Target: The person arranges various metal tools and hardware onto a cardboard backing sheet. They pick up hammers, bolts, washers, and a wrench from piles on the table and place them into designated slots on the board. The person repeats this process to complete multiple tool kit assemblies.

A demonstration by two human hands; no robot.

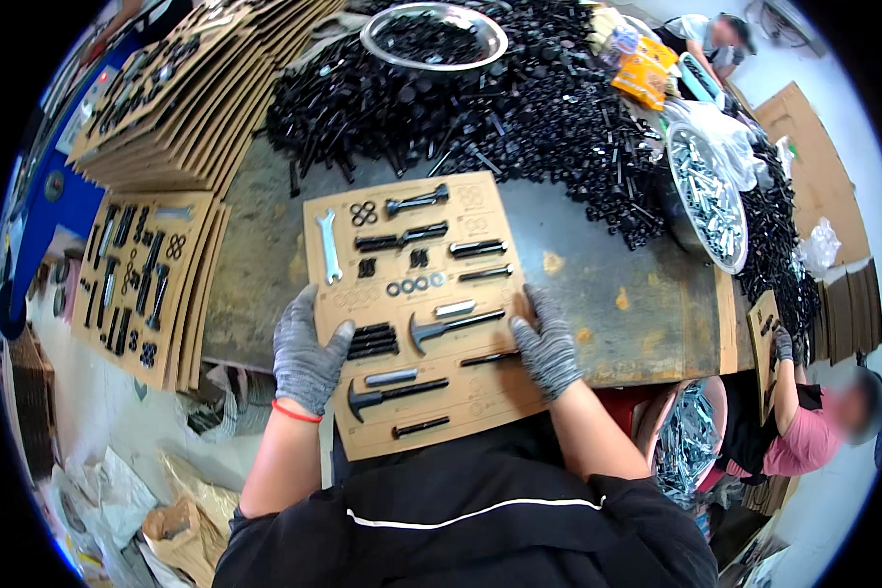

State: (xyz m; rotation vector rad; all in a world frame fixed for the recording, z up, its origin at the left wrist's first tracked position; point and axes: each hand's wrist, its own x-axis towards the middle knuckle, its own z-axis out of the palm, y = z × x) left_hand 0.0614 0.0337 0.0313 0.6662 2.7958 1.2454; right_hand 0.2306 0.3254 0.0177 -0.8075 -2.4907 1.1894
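Observation:
A tan cardboard sheet [431, 363] is held tilted before my body, its far part over the table. My gloved left hand [306, 353] grips its left edge, thumb on top. On the right edge, my gloved right hand [547, 348] is closed the same way. Fixed on the sheet are a silver open-end wrench [327, 245], silver washers [415, 285], black rings [363, 213] and several black bolts [477, 248]. Two dark hammer-headed pieces [422, 335] lie lower down, near short silver tubes [390, 377]. Some printed outlines at the right carry no part.
Black bolts and nuts [559, 118] heap across the metal table [245, 284], around a steel bowl [367, 41]. Filled cardboard sheets [191, 147] stack at left. Silver bolts fill a basin [737, 257] and a pink tub [719, 412]. Co-workers [804, 431] [701, 34] are at right.

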